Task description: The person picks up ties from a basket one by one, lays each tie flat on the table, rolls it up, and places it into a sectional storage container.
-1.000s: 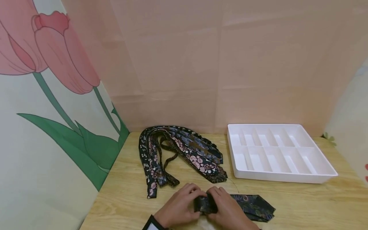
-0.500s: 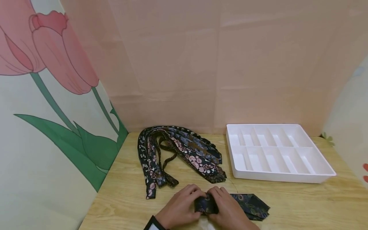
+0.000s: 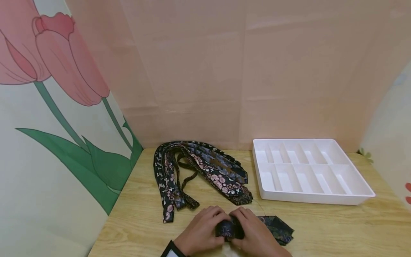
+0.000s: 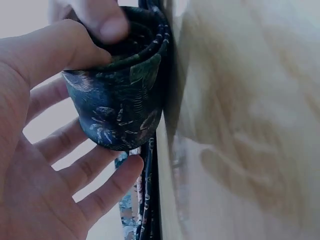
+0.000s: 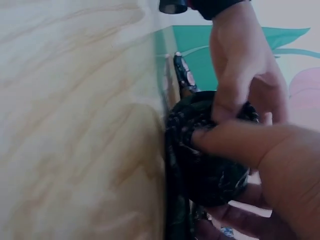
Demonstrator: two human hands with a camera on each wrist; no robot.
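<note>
A dark floral necktie (image 3: 229, 228) is rolled into a coil at the near middle of the table. Its wide pointed end (image 3: 278, 228) lies flat to the right. My left hand (image 3: 205, 226) grips the coil from the left, thumb on the roll's near side. From the right, my right hand (image 3: 253, 232) holds the same roll, fingers over its top. In the left wrist view the spiral layers of the rolled necktie (image 4: 120, 107) show, with a thumb pressed at the rim. The right wrist view has both thumbs at the coil's (image 5: 215, 175) open end.
Several other floral neckties (image 3: 221, 178) lie bent in a bundle at the back left of the wooden table (image 3: 321, 232). A white divided tray (image 3: 318, 198) stands at the back right. Behind rises a pinkish-brown backdrop (image 3: 199, 71); a tulip-printed sheet (image 3: 48, 178) borders the left.
The necktie's flat tail has drawn leftward and shows shorter beside the coil. Both hands stay round the roll, nearly in place. The bundle and tray have not moved on the table.
</note>
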